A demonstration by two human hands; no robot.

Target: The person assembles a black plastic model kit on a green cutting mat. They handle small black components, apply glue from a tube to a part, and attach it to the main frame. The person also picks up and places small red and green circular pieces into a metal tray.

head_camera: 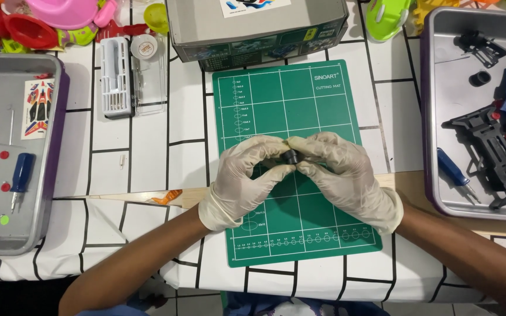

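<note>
Both my hands wear pale latex gloves and meet over the green cutting mat (317,111). Between the fingertips sits a small black round part (290,157), like a little wheel or tyre. My left hand (244,178) pinches it from the left. My right hand (344,172) pinches it from the right. Most of the part is hidden by the fingers.
A metal tray (434,117) on the right holds a black chassis (490,152), a blue body piece, a black ring and a blue screwdriver. A left tray (54,146) holds a blue screwdriver (21,175), a sticker sheet and small red pieces. A cardboard box (256,29) stands behind the mat.
</note>
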